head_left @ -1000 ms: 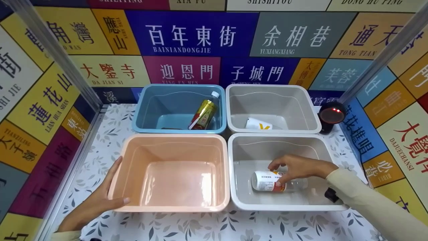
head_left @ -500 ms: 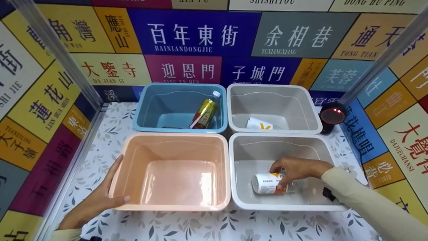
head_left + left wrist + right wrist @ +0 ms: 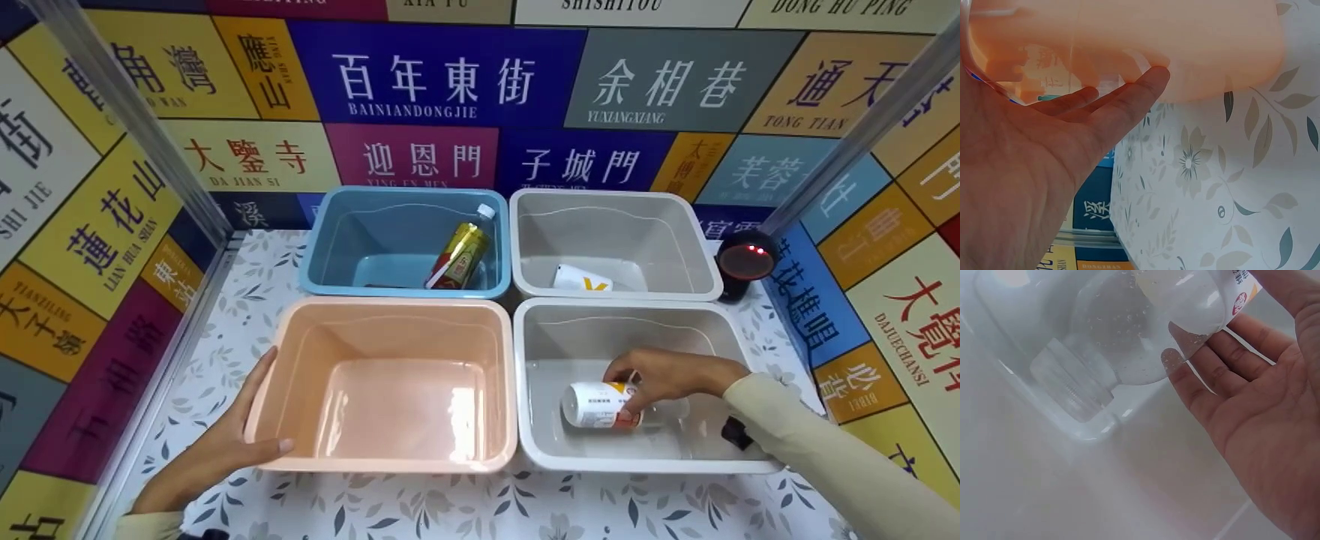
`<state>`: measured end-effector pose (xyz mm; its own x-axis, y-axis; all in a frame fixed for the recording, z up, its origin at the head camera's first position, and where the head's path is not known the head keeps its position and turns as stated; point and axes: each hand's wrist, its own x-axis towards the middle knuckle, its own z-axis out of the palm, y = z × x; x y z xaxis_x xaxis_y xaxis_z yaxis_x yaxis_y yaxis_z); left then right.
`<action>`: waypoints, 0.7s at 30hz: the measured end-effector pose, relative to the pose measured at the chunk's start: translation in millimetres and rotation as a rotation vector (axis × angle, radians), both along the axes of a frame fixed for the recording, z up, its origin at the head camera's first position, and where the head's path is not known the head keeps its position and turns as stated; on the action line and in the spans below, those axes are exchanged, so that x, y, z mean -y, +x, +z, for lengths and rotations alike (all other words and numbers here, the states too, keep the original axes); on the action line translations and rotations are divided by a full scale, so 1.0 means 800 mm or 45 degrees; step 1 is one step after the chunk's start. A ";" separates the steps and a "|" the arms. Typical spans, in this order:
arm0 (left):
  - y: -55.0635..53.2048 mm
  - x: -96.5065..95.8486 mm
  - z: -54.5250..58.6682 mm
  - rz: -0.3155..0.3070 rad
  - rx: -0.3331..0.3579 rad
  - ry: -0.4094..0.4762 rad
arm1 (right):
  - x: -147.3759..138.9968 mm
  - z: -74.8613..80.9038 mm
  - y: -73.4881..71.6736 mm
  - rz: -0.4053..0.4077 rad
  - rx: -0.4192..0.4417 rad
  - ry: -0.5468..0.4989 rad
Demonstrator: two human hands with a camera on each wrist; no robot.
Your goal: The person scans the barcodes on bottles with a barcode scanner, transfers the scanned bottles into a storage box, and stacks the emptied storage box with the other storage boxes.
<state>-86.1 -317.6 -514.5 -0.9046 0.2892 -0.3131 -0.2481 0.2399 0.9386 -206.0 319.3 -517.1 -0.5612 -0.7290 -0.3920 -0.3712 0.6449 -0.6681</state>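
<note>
While L hand (image 3: 225, 439) is laid, spread, on peach bin (image 3: 405, 330), btl (image 3: 595, 406) is pinched by R hand (image 3: 667, 375) from above; droplets (image 3: 1129, 318) are shown by R-wrist cam only.

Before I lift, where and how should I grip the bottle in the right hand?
Probably round its label, from above: the bottle lies on its side in the open bin, cap rightward, and its round body suits a pinch across.

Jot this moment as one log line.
right hand: holds labeled bottle in front gray bin | left hand: touches peach bin | blue bin: another bottle
</note>
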 end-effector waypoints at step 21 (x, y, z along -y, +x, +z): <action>-0.004 -0.003 0.007 0.007 0.100 -0.049 | -0.005 0.102 0.010 -0.164 -0.215 -0.003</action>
<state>-89.4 -315.2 -508.9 -0.8783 0.2707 -0.3940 -0.3220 0.2741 0.9062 -197.9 323.6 -435.9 -0.7076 -0.6476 -0.2826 -0.3924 0.6928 -0.6050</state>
